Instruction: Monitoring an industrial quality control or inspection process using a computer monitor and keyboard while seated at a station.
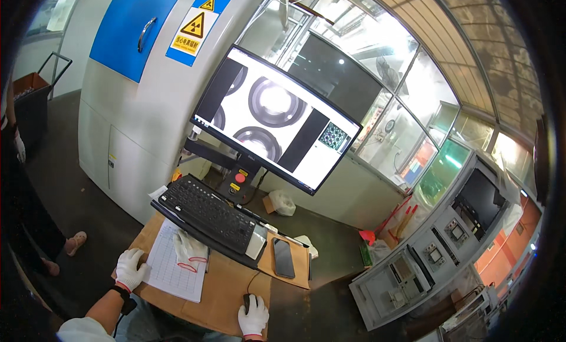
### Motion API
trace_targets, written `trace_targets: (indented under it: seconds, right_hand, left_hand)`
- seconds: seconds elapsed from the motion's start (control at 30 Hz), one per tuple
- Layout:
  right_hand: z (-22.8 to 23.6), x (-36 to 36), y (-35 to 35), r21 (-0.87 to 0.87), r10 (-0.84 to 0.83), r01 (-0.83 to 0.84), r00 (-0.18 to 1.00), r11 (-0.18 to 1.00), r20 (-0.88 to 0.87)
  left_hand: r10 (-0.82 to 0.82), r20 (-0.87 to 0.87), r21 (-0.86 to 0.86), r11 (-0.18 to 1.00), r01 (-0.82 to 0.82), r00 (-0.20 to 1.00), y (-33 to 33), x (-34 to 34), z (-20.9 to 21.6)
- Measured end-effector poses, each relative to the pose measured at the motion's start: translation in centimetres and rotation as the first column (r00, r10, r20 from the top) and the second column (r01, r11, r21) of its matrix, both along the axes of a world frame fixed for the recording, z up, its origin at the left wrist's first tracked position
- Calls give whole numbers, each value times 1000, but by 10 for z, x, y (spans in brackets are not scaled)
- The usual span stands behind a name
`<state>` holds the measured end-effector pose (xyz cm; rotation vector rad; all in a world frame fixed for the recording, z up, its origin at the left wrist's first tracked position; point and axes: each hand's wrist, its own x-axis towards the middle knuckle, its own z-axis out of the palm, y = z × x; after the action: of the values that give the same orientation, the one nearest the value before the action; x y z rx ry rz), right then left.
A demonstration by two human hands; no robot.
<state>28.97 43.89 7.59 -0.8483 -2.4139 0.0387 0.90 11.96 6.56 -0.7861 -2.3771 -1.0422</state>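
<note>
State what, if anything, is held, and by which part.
Right hand: the dark mouse, over its top. Left hand: by the paper, no held thing visible.

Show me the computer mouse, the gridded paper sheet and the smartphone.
Computer mouse [246,302]: head view, its exposed dark left side.
Gridded paper sheet [175,279]: head view, its uncovered middle.
Smartphone [283,258]: head view, mid-screen.

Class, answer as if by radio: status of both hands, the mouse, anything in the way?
Left hand gloved, at the paper's left edge. Right hand gloved, on the mouse. Loose gloves covering part of the paper.
</note>
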Motion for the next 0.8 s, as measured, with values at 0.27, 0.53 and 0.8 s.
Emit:
trace_targets:
  seconds: [0.27,0.53,0.8]
  right_hand:
    - [10,-2,-12,45,129,-127,991,991,-37]
    - [52,-3,-24,-34,379,-384,920,923,-103]
    - [90,-84,-55,24,541,-541,838,841,-67]
  left_hand:
    - [-38,57,13,999,37,998,-16,7,28]
    - [-130,183,-83,986,147,974,-8,8,36]
    - [-62,144,-141,987,82,988,-7,-2,8]
